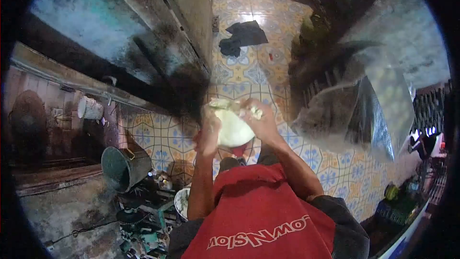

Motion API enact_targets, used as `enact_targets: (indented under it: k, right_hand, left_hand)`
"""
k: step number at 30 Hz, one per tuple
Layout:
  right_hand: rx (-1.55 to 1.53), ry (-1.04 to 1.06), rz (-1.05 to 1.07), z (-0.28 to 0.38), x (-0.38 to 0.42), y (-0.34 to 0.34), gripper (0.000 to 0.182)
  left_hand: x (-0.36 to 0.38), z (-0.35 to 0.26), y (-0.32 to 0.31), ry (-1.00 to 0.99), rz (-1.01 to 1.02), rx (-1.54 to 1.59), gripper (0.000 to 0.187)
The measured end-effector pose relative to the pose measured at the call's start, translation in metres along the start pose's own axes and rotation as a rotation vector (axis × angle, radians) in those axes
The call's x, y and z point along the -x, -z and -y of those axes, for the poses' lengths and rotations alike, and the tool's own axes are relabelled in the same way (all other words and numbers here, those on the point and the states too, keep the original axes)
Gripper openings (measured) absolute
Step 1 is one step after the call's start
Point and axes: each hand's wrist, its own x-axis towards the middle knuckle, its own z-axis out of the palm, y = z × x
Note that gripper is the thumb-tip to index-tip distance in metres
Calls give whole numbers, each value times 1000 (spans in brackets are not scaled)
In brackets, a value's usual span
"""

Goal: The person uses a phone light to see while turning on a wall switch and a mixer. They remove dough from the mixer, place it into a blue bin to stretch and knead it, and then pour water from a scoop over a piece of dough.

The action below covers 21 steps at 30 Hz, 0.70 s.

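In front of the red shirt, both hands are raised over the tiled floor with a pale, whitish-yellow rounded thing between them. My left hand is closed on its left edge, where a crumpled pale part sticks up. At the upper right edge, my right hand is closed around a small crumpled pale piece. The fingers are partly blurred. Whether the thing is a bag, cloth or dough I cannot make out.
Dark cloth lies on the patterned floor ahead. A metal bucket and a white bowl stand at the lower left. Clear plastic sheeting hangs at the right. A wooden wall rises at the left.
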Motion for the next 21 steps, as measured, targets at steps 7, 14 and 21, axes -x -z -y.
enact_targets:
  k: [7,14,21]
  right_hand:
    - [380,402,305,-11,-138,80,46]
    - [379,26,912,28,-277,134,77]
    - [-1066,-568,589,-58,-308,105,72]
  left_hand:
    - [-118,-36,-53,-44,134,-229,91]
    - [-213,-52,-91,-204,301,196,59]
    - [-255,-84,-78,-489,-48,-725,62]
